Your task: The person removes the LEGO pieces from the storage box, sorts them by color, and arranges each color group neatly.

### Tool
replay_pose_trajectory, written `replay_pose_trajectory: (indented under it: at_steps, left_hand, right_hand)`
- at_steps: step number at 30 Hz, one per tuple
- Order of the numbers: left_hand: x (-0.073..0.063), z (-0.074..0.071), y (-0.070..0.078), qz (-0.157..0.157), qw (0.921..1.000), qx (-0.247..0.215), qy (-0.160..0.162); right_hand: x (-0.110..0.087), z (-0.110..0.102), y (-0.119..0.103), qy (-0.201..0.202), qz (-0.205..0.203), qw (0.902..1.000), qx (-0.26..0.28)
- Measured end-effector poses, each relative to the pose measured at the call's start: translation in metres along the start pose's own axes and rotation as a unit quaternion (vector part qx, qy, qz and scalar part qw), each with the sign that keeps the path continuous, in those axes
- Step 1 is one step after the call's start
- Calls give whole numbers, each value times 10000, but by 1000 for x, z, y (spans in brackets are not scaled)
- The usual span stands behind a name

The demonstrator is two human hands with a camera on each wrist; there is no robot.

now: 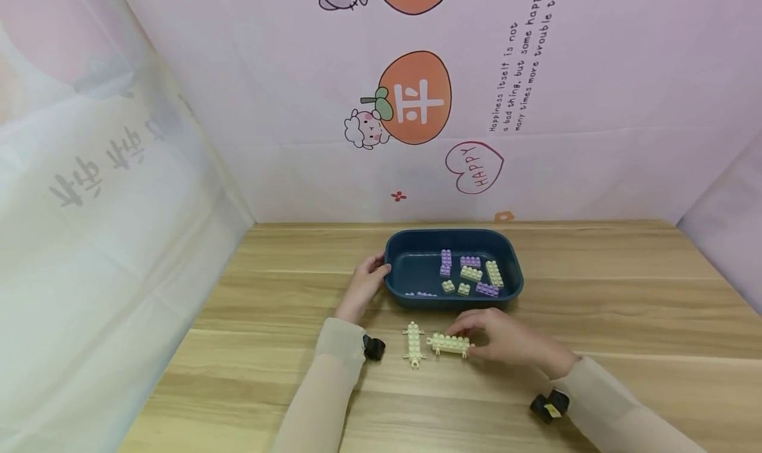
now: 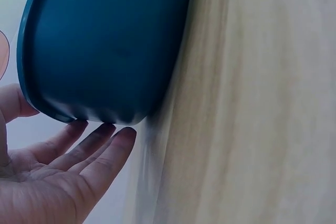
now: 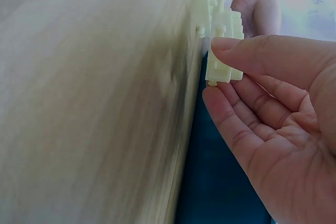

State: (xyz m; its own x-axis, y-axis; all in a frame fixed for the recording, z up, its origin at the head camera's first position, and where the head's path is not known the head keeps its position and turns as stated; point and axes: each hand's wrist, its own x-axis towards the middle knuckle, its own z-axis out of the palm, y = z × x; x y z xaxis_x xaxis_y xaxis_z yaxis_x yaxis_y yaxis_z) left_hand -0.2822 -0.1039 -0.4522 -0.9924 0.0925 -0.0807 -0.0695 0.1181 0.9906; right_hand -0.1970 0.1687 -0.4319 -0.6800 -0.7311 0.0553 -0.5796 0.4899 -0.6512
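Thumb and fingers of the right hand (image 1: 503, 337) clamp one yellow strip (image 1: 454, 345), seemingly for control, beside a second strip (image 1: 413, 344); left hand (image 1: 364, 284) grips the blue tray's (image 1: 412, 274) end, presumably steadying it.

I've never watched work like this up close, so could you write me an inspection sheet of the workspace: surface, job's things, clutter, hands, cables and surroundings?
Surface: wood-grain table.
Job's things: dark blue tray holding purple bricks and cream bricks; in front of it, two studded cream pieces, the left piece lying on the table, the right piece gripped.
Clutter: nothing seen.
Hands: left hand touches the tray's left end; right hand grips the right piece. A black device sits at each wrist.
Cables: nothing seen.
Surroundings: printed cloth behind the table, showing fruit, animals and lettering.
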Motion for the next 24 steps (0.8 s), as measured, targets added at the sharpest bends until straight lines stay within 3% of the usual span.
replay_pose_trajectory:
  at_steps: [9,21,24]
  left_hand:
    - [-2,4,-1,-21,9997,-247,83]
    - [-3,4,3,-63,9998,-168,45]
    - [-9,3,10,-71,9998,-178,0]
  right_hand:
    - [1,0,1,-96,96,9999,45]
    - [7,5,5,-106,186,9997,126]
    - [8,6,6,-107,171,9997,97]
